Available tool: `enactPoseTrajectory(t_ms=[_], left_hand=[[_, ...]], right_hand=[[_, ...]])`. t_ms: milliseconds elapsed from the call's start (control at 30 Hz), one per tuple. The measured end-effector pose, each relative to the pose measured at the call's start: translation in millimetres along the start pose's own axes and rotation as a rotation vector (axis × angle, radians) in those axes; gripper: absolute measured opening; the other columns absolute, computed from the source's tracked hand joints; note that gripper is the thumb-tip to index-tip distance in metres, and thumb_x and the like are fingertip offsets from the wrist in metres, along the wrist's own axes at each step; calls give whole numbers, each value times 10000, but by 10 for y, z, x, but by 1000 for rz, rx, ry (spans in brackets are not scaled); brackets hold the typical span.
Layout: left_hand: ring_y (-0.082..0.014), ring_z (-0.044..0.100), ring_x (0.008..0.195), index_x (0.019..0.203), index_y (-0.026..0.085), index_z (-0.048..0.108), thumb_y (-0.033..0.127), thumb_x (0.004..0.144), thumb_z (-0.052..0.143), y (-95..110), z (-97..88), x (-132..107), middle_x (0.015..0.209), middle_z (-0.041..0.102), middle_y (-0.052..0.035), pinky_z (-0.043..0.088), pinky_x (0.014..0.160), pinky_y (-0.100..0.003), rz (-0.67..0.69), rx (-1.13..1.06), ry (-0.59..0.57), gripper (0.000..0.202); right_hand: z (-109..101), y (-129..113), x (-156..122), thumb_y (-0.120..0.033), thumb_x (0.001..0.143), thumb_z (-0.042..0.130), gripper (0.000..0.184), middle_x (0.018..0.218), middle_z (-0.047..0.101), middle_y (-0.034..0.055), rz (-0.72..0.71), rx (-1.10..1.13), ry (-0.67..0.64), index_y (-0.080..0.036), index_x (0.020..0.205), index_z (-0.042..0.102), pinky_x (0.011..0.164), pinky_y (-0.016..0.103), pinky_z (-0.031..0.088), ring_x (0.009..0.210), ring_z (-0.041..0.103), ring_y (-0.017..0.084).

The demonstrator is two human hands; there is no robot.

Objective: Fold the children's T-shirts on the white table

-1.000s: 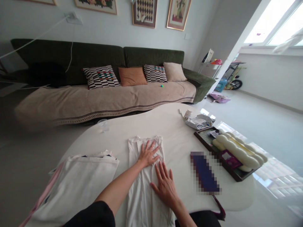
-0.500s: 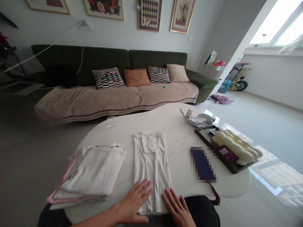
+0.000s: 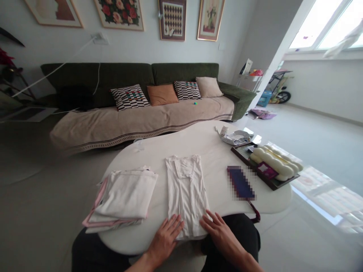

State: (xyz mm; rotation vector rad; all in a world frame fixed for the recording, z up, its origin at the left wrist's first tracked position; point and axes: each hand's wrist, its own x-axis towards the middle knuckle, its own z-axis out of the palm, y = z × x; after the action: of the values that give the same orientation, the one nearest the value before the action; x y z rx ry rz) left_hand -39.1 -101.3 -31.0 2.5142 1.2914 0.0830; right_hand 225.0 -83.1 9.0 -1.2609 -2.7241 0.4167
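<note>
Two flat hands at the near end of a white shirt

From where I stand, the white shirt lies lengthwise down the middle of the worktop, its near end reaching the near edge, right in front of the seated person's knees. That spot probably suits an even reach with both arms. The left hand rests at the shirt's near left corner, the right hand at its near right corner. On both, the fingers are straight and a little spread, pinching nothing; such a hold looks meant to keep the cloth flat, as soft creases run down its length. How hard they press, I cannot tell.

The folded clothes sit stacked by the left edge, apart from the shirt, seemingly so that the middle stays free for one piece. Toward the right edge lie a pixelated dark-blue item, its strap drooping over the near edge, and a tray, both apparently out of the arms' way. A clear cup stands near the far left edge.
</note>
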Motion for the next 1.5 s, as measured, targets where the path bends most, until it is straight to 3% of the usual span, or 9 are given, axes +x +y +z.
enactPoseTrajectory(t_ms=[133,267,433,500,633,767,900,1300,1500], left_hand=[[-203,301,1266,1353,337,238,0,658,374,31,-84,-212,1391,297,38,263,1035,-402,55,-181,-139,785],[-190,539,1050,1184,384,496,121,690,447,-89,-473,-259,1172,573,75,413,889,-287,83,-516,-299,562],[-177,599,748,814,205,685,215,618,601,-538,-1193,570,777,683,10,459,689,-246,-140,-866,-347,214],[-168,585,636,765,159,671,246,575,652,-712,-1283,1004,656,650,-2,455,590,-249,-397,-1009,-102,209],[-157,594,675,809,133,620,290,654,589,-883,-978,1487,689,634,-18,452,622,-252,-568,-1007,214,223],[-176,599,798,782,140,587,265,687,552,-937,-560,1511,802,640,-54,439,718,-253,-620,-935,445,161],[-168,586,830,912,192,552,286,757,478,-971,-442,1497,839,622,-30,423,754,-250,-631,-846,575,197],[-170,589,720,728,148,572,267,726,541,-1138,-489,1653,674,622,-10,418,613,-226,-668,-918,452,123],[-145,609,696,832,140,594,255,774,446,-1108,-539,1702,718,650,-16,447,611,-221,-606,-1050,392,196]], right_hand=[[-343,-263,-80,-81,802,320,389,1007,636,12,15,253,-116,-238,1029,595,1028,321,258,1136,462,157],[-565,-255,-127,-213,791,398,288,947,640,19,99,503,-155,-241,949,637,959,322,334,988,551,184],[-771,304,517,-405,704,556,283,758,638,26,407,818,102,-178,845,652,651,258,436,705,559,165],[-728,541,900,-437,729,505,335,689,616,13,463,854,159,-149,848,630,543,234,414,612,534,140],[-411,797,1381,-407,740,465,341,646,607,19,578,841,277,-110,825,608,505,226,398,579,533,139],[-107,860,1449,-315,722,465,221,743,633,38,651,759,427,-145,786,592,627,254,423,717,568,172],[-16,913,1470,-289,769,390,245,899,628,48,665,687,518,-178,917,551,740,257,408,834,569,167],[124,978,1644,-317,801,388,166,701,584,20,794,532,526,-207,714,477,605,225,359,676,537,142],[150,997,1617,-311,795,388,153,708,597,10,770,522,530,-208,729,481,587,210,356,674,550,134]])
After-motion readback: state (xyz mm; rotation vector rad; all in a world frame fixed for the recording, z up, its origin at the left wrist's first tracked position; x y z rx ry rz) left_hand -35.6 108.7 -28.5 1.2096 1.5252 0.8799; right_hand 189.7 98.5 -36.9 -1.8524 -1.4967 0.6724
